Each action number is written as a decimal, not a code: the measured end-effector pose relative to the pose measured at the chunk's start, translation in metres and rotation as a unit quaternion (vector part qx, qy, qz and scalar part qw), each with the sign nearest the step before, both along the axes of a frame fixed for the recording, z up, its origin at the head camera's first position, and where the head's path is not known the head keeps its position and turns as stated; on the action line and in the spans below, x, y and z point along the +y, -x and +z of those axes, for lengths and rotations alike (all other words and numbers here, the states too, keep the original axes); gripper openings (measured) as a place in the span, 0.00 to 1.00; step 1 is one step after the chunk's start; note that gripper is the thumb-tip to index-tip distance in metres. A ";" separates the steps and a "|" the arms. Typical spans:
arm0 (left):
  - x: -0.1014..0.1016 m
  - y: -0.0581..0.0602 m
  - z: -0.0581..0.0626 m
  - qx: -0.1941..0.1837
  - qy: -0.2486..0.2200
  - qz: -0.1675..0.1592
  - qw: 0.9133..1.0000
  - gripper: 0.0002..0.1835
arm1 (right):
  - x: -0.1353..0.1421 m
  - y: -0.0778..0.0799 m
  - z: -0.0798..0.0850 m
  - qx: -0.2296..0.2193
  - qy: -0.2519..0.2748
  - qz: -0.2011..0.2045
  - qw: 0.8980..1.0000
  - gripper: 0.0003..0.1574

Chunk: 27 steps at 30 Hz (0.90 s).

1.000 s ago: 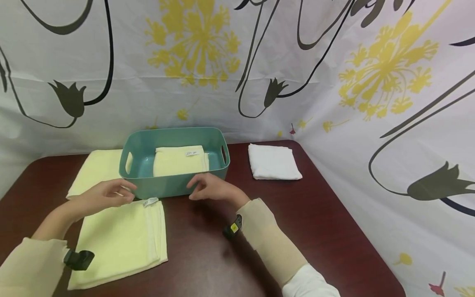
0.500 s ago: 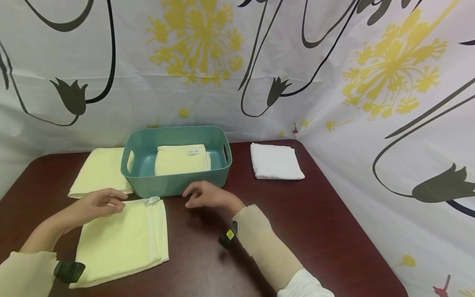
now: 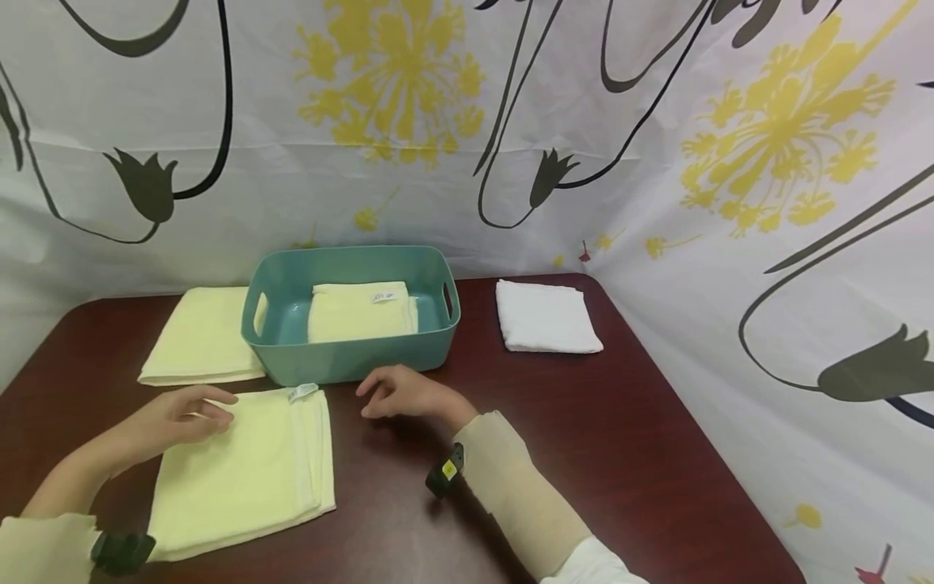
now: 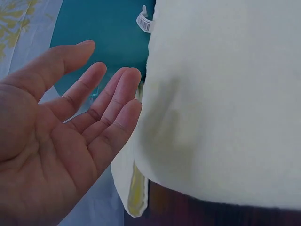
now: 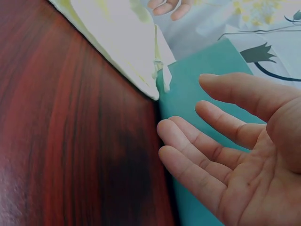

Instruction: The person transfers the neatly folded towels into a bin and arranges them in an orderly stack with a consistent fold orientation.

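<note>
My left hand [image 3: 175,418] hovers over the left part of a folded pale yellow towel [image 3: 244,474] in front of the bin. Its fingers are relaxed and hold nothing, as the left wrist view also shows. My right hand [image 3: 409,395], fingers loosely bent and holding nothing, hovers over the table just before the teal bin [image 3: 365,361]. Inside the bin lies another folded yellow towel [image 3: 357,316] with a white tag. The front towel has a white tag [image 4: 145,21] at its edge near the bin.
Behind the left hand, a third yellow towel [image 3: 200,337] lies against the bin's left side. A folded white cloth [image 3: 547,318] sits at the back right of the dark red table [image 3: 584,454]. A flower-patterned sheet [image 3: 292,105] hangs behind and to the right.
Both hands have drawn back from the bin toward the near side, the left one also moving left. Towels and bin stay in place; the head view has shifted slightly.
</note>
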State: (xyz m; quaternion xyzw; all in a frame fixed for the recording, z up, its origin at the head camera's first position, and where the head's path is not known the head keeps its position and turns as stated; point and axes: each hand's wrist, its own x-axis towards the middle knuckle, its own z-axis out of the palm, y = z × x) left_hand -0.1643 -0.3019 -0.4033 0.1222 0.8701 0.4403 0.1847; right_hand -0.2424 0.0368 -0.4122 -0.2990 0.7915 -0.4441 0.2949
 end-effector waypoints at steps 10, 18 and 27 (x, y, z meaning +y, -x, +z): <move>-0.012 -0.011 -0.011 -0.001 -0.014 0.012 1.000 0.24 | -0.009 -0.004 -0.012 -0.035 0.007 -0.002 0.999 0.20; -0.023 -0.020 -0.019 -0.001 -0.017 0.021 1.000 0.23 | -0.016 -0.010 -0.015 -0.039 0.015 0.003 0.999 0.18; -0.040 -0.033 -0.029 0.009 -0.012 0.044 0.999 0.22 | -0.025 -0.014 -0.021 -0.048 0.009 0.009 0.999 0.17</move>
